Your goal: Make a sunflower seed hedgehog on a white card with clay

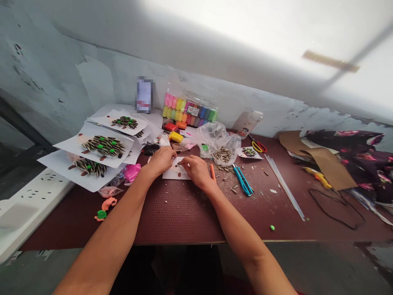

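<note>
A small white card [172, 174] lies on the table in front of me, with a brown dab and a few dark striped sunflower seeds on it. My right hand [198, 171] is over the card's right side, thumb and fingertips pinched at a sunflower seed [179, 164]. At the card's upper left, my left hand [162, 159] has its fingers curled together; what they hold, if anything, is hidden. Just beyond my right hand, a clear plastic bag [215, 135] holds a heap of sunflower seeds [222, 155], some spilled beside it.
Finished-looking hedgehog cards [102, 145] are stacked at left, near a white power strip [39, 192]. Coloured clay packs [190, 110] stand at the back. Rightward lie a teal utility knife [242, 180], scissors [258, 146], glue sticks [285, 188] and a yellow glue gun [319, 177] with its cord.
</note>
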A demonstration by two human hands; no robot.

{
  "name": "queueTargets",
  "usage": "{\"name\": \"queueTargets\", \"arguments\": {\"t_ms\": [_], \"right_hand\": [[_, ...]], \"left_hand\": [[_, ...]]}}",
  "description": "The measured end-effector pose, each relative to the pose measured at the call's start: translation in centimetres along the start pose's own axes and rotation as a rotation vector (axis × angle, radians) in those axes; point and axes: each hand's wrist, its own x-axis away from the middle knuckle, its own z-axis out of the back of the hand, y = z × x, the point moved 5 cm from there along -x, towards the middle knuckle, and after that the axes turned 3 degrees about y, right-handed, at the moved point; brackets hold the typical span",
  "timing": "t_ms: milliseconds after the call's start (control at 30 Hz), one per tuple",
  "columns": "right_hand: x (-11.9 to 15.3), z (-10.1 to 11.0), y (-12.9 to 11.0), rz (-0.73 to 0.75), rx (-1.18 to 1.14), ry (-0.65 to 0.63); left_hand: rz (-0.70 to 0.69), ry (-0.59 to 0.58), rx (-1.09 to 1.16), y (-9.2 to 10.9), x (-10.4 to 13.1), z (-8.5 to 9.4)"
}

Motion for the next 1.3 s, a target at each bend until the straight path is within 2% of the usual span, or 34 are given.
{"name": "queueTargets", "arguments": {"t_ms": [1067, 1300], "right_hand": [[-0.35, -0.37, -0.08, -0.016, 0.087, -0.089], [0.0, 0.45, 0.69, -0.068, 0.048, 0.005]], "left_hand": [[0.004, -0.011, 0.008, -0.03, 0.04, -0.02], [0.003, -0.01, 0.001, -0.07, -0.07, -0.01]]}}
